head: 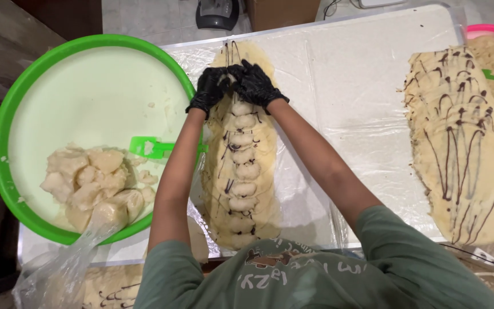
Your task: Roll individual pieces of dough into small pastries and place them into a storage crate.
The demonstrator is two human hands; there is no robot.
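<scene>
A long strip of pale dough (241, 189) with dark chocolate lines lies on a plastic-covered table. A row of several cream-coloured lumps runs down its middle. Both my hands wear black gloves. My left hand (210, 88) and my right hand (257, 84) meet at the far end of the row, fingers pressed together on a lump of filling there. What sits under the fingertips is partly hidden.
A big green basin (12, 103) at the left holds cream-coloured chunks (95, 180) and a green scraper (150, 147). Another chocolate-striped dough sheet (461, 143) lies at the right, beside a pink bowl (490, 30). A plastic bag (58, 274) droops at the lower left.
</scene>
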